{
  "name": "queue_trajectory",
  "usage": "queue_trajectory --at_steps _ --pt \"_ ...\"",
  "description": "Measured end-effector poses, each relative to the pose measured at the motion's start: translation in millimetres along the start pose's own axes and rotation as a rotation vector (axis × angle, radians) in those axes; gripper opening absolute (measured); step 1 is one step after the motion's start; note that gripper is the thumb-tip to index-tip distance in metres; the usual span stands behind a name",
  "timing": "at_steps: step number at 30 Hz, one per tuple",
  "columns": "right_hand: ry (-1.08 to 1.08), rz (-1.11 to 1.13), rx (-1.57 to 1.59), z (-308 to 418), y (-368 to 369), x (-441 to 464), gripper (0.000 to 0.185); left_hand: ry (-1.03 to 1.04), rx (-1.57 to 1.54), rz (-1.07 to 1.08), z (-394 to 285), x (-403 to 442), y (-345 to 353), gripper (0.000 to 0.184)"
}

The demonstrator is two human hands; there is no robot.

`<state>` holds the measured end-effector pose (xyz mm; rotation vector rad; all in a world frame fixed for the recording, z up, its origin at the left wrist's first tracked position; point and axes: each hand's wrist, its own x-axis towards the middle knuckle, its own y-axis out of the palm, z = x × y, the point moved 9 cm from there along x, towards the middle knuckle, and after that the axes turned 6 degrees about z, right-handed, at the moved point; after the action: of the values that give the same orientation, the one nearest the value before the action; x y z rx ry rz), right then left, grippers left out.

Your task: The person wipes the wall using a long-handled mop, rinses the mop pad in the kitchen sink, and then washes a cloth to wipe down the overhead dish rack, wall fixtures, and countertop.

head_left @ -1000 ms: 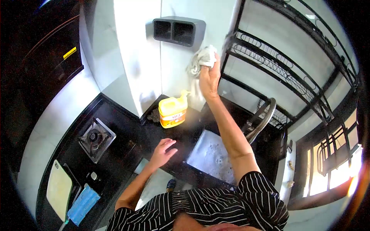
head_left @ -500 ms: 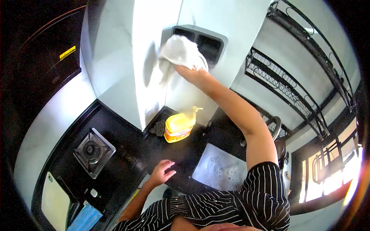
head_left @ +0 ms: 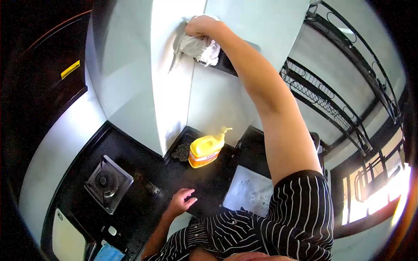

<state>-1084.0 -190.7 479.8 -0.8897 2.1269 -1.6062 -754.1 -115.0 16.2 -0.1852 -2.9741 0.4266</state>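
My right hand (head_left: 200, 26) reaches high up the white wall, its fingers closed on a white cloth (head_left: 198, 47). The cloth is bunched against the wall near the corner and covers part of a dark-framed switch or socket panel (head_left: 228, 63). Low over the black counter hangs my left hand (head_left: 183, 202), empty, with thumb and fingers apart. A yellow pump bottle (head_left: 204, 152) with a carrying handle stands upright on the counter beyond it. Beside the bottle, against the wall, sits a dark, rough-textured scrubber or pad (head_left: 181, 152).
A sink (head_left: 249, 189) with suds lies right of my left hand. To the left are a single gas burner (head_left: 106, 182), a pale cutting board (head_left: 67, 239) and a blue cloth or mask (head_left: 109, 252). Black metal racks (head_left: 322, 91) hang on the right wall.
My right hand has moved up and slightly left with the cloth, its arm now crossing the wall panel. My left hand stays low and open. The view has shifted slightly.
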Motion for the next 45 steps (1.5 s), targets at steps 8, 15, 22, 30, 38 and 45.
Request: queue_trajectory --at_steps 8,15,22,30,38,45 --pt "0.050 -0.347 -0.328 -135.0 -9.7 -79.3 0.025 -0.130 0.009 0.046 30.5 -23.4 -4.3 0.044" --pt "0.338 -0.558 -0.161 -190.6 -83.6 -144.5 0.040 -0.235 0.077 0.048 41.0 -37.2 -7.5 0.042" --pt "0.438 -0.447 -0.160 -178.3 34.0 -142.6 0.027 -0.186 0.054 0.137 32.2 -26.9 12.8 0.043" --pt "0.525 -0.457 -0.059 -149.8 137.7 -175.9 0.015 -0.027 0.040 -0.068 16.4 -9.7 -3.8 0.034" --pt "0.148 -0.731 -0.149 -79.2 215.8 -188.8 0.048 0.332 0.498 -0.474 -82.4 99.9 -75.9 0.037" --pt "-0.145 -0.025 -0.299 -46.6 257.3 -82.6 0.026 0.110 0.395 -0.256 -48.5 187.8 -46.3 0.033"
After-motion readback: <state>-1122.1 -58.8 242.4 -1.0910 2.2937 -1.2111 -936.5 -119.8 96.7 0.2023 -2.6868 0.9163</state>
